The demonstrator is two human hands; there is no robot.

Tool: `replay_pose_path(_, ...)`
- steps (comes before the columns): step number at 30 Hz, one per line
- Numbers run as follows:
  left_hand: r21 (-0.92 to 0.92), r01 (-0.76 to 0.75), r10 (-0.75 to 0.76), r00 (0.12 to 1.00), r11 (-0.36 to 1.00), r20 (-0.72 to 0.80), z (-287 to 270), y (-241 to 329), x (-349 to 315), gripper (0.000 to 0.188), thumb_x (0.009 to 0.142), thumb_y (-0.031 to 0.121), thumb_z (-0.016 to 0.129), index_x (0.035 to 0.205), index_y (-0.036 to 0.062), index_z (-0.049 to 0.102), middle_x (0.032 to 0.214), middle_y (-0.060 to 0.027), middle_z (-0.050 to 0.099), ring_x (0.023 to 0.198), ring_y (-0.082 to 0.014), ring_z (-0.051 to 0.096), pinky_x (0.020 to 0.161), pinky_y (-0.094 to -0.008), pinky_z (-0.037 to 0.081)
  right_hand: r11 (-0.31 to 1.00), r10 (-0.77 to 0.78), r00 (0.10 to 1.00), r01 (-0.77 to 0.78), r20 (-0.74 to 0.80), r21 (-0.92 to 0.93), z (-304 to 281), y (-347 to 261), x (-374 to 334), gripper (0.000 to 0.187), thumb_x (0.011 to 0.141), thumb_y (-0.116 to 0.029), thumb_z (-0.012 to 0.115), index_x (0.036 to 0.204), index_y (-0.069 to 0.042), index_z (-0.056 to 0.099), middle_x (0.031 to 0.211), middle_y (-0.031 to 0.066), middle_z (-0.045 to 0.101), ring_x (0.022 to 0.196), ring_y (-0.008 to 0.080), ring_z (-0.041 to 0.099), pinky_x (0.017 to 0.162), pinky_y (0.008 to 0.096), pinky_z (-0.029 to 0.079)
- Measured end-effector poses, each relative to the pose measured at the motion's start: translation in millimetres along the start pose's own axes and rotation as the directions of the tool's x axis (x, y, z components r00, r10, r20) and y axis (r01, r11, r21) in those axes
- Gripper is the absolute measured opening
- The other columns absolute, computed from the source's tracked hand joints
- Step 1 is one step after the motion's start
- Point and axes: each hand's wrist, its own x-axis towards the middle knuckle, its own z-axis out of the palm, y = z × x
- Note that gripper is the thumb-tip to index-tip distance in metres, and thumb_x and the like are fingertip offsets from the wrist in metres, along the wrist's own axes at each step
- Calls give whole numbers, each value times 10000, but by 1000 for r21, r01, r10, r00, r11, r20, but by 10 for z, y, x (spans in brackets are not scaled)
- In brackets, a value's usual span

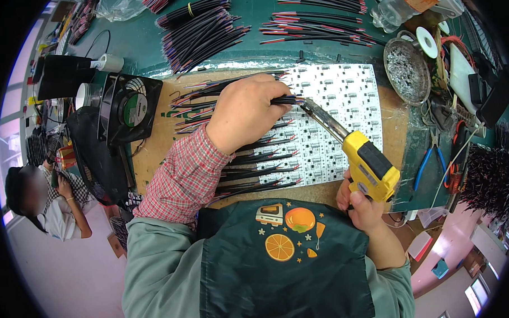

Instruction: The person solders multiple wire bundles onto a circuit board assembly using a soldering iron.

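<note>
My left hand [242, 110] is closed in a pinch on a black cable [288, 100] with thin coloured wire ends, over a white circuit board panel [343, 128]. In my right hand [364, 209] is a yellow and black soldering gun [372, 166], gripped by its handle. Its long metal tip reaches up and left to the cable's end; I cannot tell whether they touch. More black cables [260, 171] lie in rows along the panel's left side, their red and white ends on the board. My left hand covers part of these rows.
A black fan [130, 109] stands left of the wooden board [396, 137] under the panel. Cable bundles [200, 40] and loose cables [317, 29] lie at the back. To the right are a round metal dish [407, 69], a white spool [427, 43] and blue-handled pliers [430, 161]. Another person [48, 200] sits far left.
</note>
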Motion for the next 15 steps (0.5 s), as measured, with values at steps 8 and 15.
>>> replay_pose_path(8,24,-20,20,1000,1000,-9,8,4,-6,199,751,156,698,888,17,662,841,-136,631,807,-328,608,716,-375,486,1000,-19,1000,19,-11,-9,19,17,-11,607,802,-329,673,1244,-4,413,680,46,452,569,128,447,510,254,388)
replay_pose_path(15,25,-16,16,1000,1000,1,-8,16,-11,193,768,171,688,881,17,661,868,-139,639,819,-324,615,727,-369,490,996,-65,998,64,14,57,23,14,8,715,806,-341,663,1341,5,340,656,42,437,548,129,441,495,254,377)
